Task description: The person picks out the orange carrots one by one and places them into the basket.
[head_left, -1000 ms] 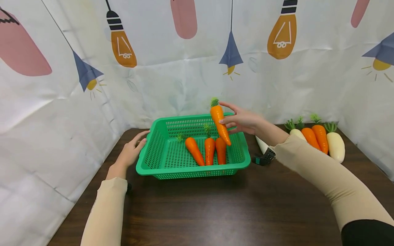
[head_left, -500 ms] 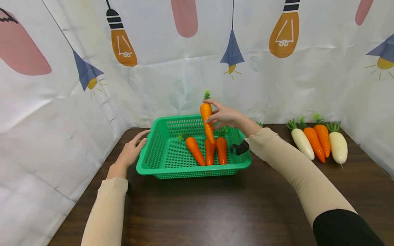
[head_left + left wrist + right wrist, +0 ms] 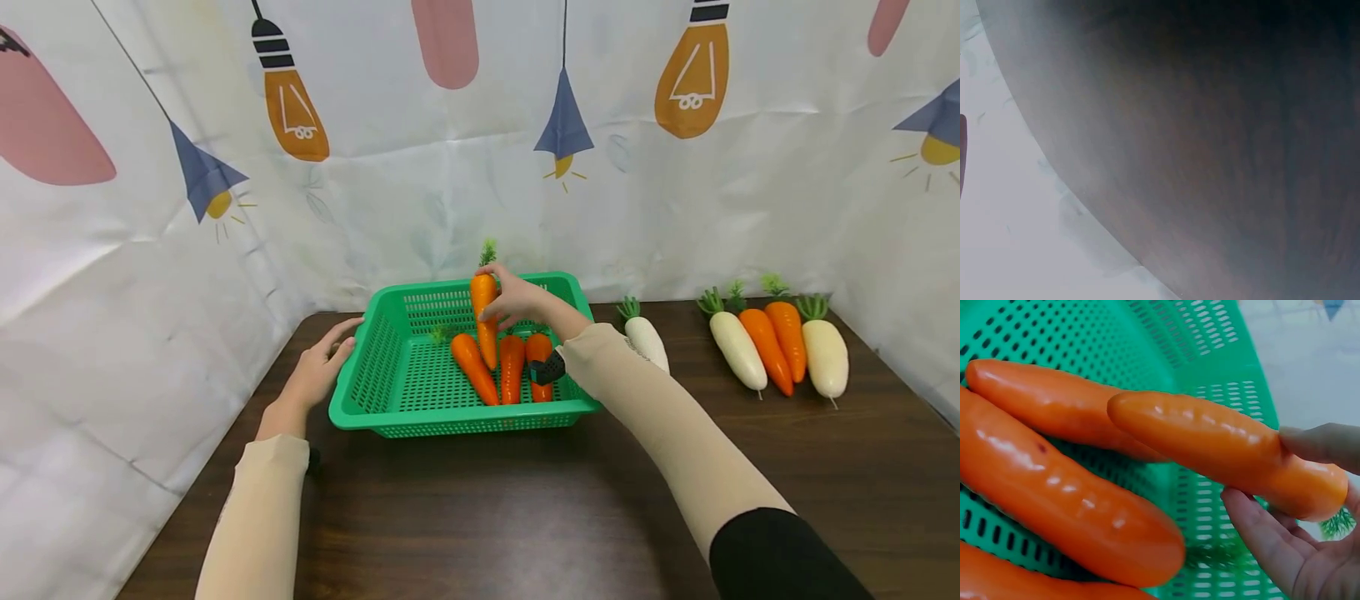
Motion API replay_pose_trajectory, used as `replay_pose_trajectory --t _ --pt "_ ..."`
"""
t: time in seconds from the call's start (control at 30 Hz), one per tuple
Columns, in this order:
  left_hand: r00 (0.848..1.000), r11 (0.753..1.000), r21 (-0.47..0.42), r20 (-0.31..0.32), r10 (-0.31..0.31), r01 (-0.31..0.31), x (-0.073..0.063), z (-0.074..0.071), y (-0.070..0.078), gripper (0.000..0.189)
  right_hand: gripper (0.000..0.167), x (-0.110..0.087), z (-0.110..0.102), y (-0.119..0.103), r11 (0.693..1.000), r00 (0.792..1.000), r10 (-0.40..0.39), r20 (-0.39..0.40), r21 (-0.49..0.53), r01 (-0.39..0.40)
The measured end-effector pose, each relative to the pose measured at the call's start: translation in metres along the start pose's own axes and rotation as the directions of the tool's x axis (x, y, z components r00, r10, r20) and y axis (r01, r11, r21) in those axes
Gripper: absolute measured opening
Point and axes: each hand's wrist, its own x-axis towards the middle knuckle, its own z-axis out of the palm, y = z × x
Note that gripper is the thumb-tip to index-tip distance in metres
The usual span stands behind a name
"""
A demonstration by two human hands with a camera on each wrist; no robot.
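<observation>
My right hand [image 3: 521,297] holds an orange carrot [image 3: 483,292] by its thick, leafy end, tip pointing down inside the green plastic basket [image 3: 465,419]. The right wrist view shows thumb and fingers pinching this carrot [image 3: 1204,434] above the others. Three more carrots lie on the basket floor: a slanted left carrot [image 3: 474,371], a middle carrot [image 3: 512,371] and a right carrot [image 3: 538,346], partly behind my wrist strap. My left hand [image 3: 313,371] rests with relaxed fingers at the basket's left rim; its wrist camera catches only dark tabletop [image 3: 1210,150] and white cloth.
Right of the basket lies a white radish [image 3: 647,340], partly covered by my right sleeve. Farther right, two carrots [image 3: 767,350] lie between a white radish [image 3: 738,348] and another white radish [image 3: 825,358]. A printed white cloth [image 3: 450,200] hangs behind the dark table [image 3: 480,517].
My right hand has carried the carrot leftward and lower, from over the basket's right part to beside the slanted left carrot. The left hand has stayed at the rim.
</observation>
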Motion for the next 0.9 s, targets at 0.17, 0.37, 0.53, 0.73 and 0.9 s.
replay_pose_trajectory --t 0.17,0.37,0.53,0.73,0.9 --pt "1.0 1.0 -0.008 -0.003 0.002 -0.002 0.002 0.002 -0.004 0.054 0.081 0.004 0.009 0.006 0.997 1.0 0.013 -0.002 -0.079 -0.013" --pt "1.0 1.0 -0.01 -0.006 0.005 -0.005 0.0 0.001 -0.004 0.054 0.078 0.006 0.015 0.011 0.977 1.0 0.0 0.011 -0.213 0.003" --pt "1.0 1.0 -0.005 -0.004 0.009 -0.009 0.001 -0.001 -0.001 0.054 0.068 0.005 0.022 0.014 0.949 0.999 0.023 0.025 -0.315 -0.015" --pt "1.0 1.0 -0.013 -0.002 -0.002 0.002 -0.002 -0.001 0.001 0.054 0.057 0.009 0.023 0.017 0.865 0.998 0.059 0.022 -0.5 -0.04" --pt "1.0 1.0 -0.009 -0.007 -0.001 0.001 -0.001 0.001 0.0 0.054 0.05 0.01 0.019 0.02 0.772 0.993 0.106 0.055 -0.634 -0.047"
